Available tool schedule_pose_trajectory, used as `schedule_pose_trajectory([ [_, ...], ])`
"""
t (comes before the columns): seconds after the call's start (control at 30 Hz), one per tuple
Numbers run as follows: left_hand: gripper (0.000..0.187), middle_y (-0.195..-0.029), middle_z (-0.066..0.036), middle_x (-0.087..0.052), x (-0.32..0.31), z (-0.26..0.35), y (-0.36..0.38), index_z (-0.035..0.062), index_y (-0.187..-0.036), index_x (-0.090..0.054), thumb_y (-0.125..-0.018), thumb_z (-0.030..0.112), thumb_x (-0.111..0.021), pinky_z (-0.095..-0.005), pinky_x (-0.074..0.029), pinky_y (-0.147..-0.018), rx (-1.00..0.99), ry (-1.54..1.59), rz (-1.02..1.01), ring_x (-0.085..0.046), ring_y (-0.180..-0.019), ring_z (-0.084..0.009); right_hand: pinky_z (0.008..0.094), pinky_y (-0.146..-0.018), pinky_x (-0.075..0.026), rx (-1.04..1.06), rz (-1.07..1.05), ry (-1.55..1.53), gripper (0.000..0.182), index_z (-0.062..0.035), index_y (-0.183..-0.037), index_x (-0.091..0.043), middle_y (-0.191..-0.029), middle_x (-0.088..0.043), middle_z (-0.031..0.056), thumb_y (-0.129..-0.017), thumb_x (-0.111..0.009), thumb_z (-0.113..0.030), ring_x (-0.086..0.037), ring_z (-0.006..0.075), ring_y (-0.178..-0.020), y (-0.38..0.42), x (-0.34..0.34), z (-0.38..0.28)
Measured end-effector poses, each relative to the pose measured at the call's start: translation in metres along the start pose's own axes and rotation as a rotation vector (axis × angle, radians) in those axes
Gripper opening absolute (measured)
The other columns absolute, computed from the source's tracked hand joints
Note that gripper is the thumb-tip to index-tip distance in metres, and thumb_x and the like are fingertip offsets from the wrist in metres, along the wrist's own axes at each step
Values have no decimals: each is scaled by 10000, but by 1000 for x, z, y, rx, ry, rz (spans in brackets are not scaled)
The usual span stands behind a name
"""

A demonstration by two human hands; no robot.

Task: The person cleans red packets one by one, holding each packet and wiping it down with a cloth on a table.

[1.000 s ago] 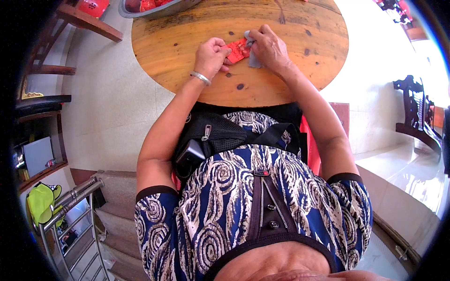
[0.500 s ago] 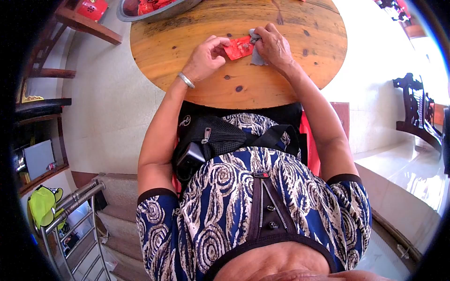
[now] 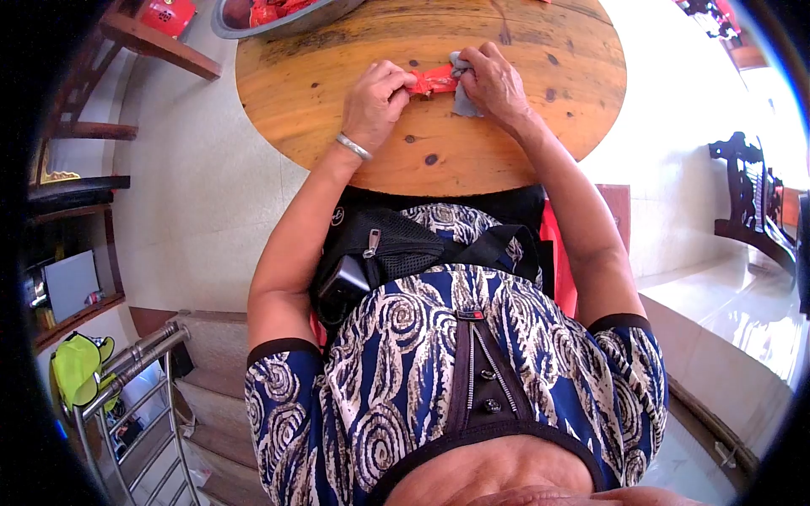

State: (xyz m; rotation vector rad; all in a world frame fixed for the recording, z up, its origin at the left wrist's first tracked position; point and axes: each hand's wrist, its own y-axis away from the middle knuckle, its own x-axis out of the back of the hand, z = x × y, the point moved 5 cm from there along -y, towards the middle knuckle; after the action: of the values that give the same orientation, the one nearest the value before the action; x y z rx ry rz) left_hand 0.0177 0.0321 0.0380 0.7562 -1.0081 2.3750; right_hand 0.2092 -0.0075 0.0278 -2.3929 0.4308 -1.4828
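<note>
A thin red wrapper-like piece, paper or plastic, stretches between both hands just above the round wooden table. Its left part is gathered into creases. My left hand, with a silver bangle at the wrist, pinches that left end between thumb and fingers. At the other end, my right hand is closed on a grey cloth, part of which hangs below the fingers. The red piece runs up to the cloth, and its right tip is hidden there.
A metal basin with red crumpled pieces stands at the table's far left. Dark wooden furniture stands to the right. Stairs with a metal railing lie at the lower left, with a yellow-green cap on the rail.
The red piece lay flatter and wider before; now it is narrowed and creased. My left hand has shifted slightly right and its fingers have closed more. My right hand stays almost in place.
</note>
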Motion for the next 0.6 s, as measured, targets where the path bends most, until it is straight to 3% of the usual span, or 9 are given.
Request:
schedule_pose_trajectory([
  [0.2,167,-856,-64,-616,3,1,-1,41,-894,-653,-739,-22,-643,-302,-488,-722,-67,-41,70,-613,-824,-227,446,-740,-498,-14,94,-114,216,-83,-981,-628,-935,-581,168,-783,-550,-122,-600,376,-855,1,9,3],
  [0.33,87,-820,-52,-629,7,-4,-2,30,-883,-655,-796,33,-658,-283,-491,-649,98,134,181,-633,-745,-183,418,-741,-491,-90,226,-217,225,-56,-977,-640,-899,-593,168,-778,-545,-104,-601,351,-826,-6,27,6],
  [0.4,64,-801,-37,-644,9,-10,-1,25,-871,-657,-818,61,-659,-285,-497,-608,177,212,235,-646,-707,-173,396,-733,-488,-78,395,-353,225,-44,-976,-635,-878,-590,164,-770,-549,-77,-598,324,-802,-6,40,4],
  [0.5,93,-771,-38,-655,3,-23,3,1,-886,-632,-859,88,-650,-251,-497,-534,285,348,223,-648,-654,-123,381,-726,-489,-32,430,-372,234,-47,-991,-630,-882,-587,155,-767,-565,-60,-599,312,-798,-7,44,-4],
  [0.57,116,-757,-58,-659,-12,-29,5,-8,-921,-597,-885,100,-624,-233,-503,-479,533,766,63,-646,-606,-124,377,-722,-491,-9,438,-391,240,-51,-1000,-627,-885,-584,153,-768,-566,-62,-599,313,-802,-4,43,-12],
  [0.6,116,-757,-58,-659,-15,-31,6,-8,-921,-597,-885,100,-624,-233,-503,-479,532,766,62,-646,-606,-124,377,-716,-494,36,392,-333,247,-56,-1012,-625,-890,-580,150,-770,-572,-63,-598,312,-803,-3,40,-20],
])
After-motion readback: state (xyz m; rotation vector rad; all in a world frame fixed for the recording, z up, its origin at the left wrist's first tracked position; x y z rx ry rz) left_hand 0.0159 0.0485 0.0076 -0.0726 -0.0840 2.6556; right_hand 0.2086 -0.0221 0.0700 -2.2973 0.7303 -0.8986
